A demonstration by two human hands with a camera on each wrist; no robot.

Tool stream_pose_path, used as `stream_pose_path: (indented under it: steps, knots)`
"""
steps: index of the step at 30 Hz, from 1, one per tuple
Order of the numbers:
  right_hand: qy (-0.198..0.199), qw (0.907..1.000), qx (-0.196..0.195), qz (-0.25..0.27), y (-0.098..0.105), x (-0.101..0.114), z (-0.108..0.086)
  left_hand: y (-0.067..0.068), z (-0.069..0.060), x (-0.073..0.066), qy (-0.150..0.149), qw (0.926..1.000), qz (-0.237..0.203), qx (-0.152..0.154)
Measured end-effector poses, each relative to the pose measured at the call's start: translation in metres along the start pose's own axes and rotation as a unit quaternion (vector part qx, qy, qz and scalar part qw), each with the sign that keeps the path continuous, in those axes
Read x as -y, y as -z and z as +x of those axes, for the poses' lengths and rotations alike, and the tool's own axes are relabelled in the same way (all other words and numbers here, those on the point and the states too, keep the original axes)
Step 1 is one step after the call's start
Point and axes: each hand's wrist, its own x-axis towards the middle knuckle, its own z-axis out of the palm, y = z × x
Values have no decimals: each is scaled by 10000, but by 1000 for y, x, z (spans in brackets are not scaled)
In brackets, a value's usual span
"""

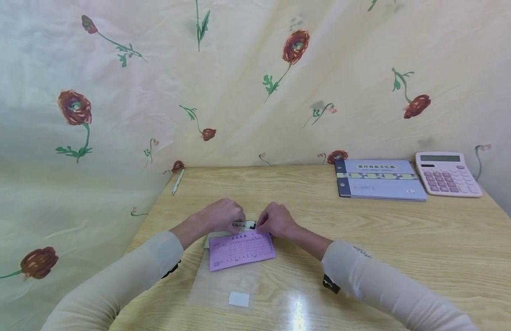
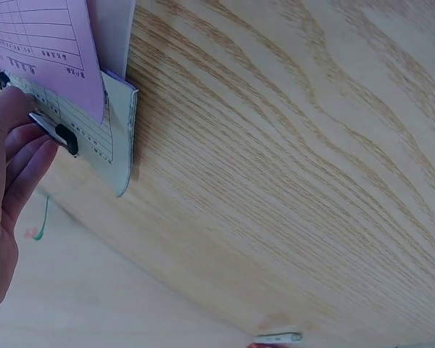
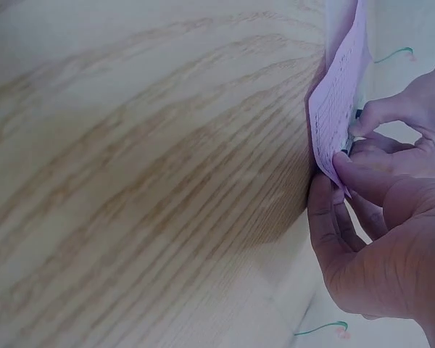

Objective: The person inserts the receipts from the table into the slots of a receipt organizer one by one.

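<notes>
My left hand (image 1: 224, 215) grips a metal clip (image 1: 244, 224) with black ends at the top of a translucent sheet or board (image 1: 220, 285). In the left wrist view, the fingers curl around this clip (image 2: 54, 132). A pink printed form (image 1: 242, 252) lies over a pale green form (image 2: 120, 156), just below the clip. My right hand (image 1: 277, 219) pinches the pink form near its top right corner; in the right wrist view, thumb and fingers hold the pink paper (image 3: 335, 109) beside the left hand (image 3: 413, 119). The clip's grip on the papers is partly hidden.
A white label (image 1: 239, 299) sits low on the translucent sheet. A blue-grey ledger book (image 1: 379, 186) and a pink calculator (image 1: 447, 177) lie at the back right of the wooden table (image 1: 363, 230). A pen (image 1: 178, 182) lies back left. Flowered cloth (image 1: 247, 82) hangs behind.
</notes>
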Motion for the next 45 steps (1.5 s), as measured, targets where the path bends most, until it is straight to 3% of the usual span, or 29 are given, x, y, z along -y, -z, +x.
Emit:
stream_pose_path:
  steps: [12,26,37,45]
  knots:
    - [92,9995,-30,-293,-3,0,3,-1,-1,-3,100,9999,-27,-43]
    - [-122,9979,178,-607,-1,7,6,-2,-1,-1,62,9999,-52,-71]
    - [-558,9941,482,-797,-1,9,13,-3,-2,-1,6,9999,-43,-126]
    - [-469,9925,595,-964,-2,1,21,-3,-2,0,-30,9998,-105,-192]
